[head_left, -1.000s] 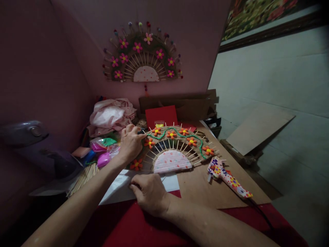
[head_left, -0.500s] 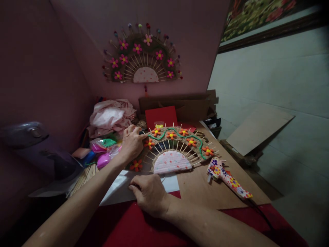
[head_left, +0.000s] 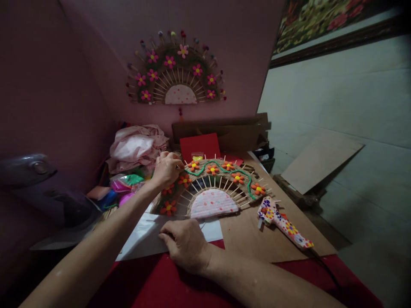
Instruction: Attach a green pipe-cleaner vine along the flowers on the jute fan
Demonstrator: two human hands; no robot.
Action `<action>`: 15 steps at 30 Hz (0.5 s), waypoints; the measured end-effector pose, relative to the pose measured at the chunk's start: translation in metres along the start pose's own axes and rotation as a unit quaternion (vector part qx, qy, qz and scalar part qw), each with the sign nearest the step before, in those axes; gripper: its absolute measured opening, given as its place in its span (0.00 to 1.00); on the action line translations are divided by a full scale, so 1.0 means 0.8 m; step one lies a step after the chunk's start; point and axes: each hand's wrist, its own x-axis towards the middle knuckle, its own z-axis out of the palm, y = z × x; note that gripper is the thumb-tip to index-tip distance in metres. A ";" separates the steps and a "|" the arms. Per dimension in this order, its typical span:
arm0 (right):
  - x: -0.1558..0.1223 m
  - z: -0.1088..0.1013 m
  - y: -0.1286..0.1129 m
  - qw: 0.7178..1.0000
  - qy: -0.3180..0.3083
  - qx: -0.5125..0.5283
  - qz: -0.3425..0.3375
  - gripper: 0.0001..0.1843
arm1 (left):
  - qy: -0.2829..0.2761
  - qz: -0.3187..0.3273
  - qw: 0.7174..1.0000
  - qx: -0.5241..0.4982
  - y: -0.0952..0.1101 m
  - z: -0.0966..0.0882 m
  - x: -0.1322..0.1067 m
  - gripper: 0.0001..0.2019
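Observation:
A half-round craft fan of sticks, jute and orange flowers lies on the table, with a green cord winding along its rim. My left hand is closed in a pinch at the fan's upper left edge, by the end of the green cord. My right hand rests near the front on a white sheet, fingers curled and pressed down, just below the fan's pink centre. A flower-patterned glue gun lies to the right on a brown board.
A finished fan with pink flowers hangs on the pink wall. Pink cloth, coloured clay bags and a bundle of sticks sit at the left. Red card and cardboard stand behind. A loose board leans at the right.
My left hand has slid a little up and right along the fan's upper left rim, uncovering another orange flower. The right hand has hardly moved.

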 end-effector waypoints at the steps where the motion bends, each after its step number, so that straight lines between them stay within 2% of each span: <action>1: 0.000 0.000 0.000 1.000 0.000 -0.001 0.001 0.06 | 0.000 0.002 1.000 -0.001 -0.001 0.000 0.002 0.06; 7: 0.000 0.001 0.001 1.000 0.006 0.006 -0.003 0.07 | -0.030 0.024 0.999 -0.007 -0.002 0.000 0.010 0.06; 15: 0.000 0.001 0.002 1.000 0.006 0.008 -0.004 0.06 | -0.052 0.010 0.998 -0.029 -0.004 0.004 0.018 0.06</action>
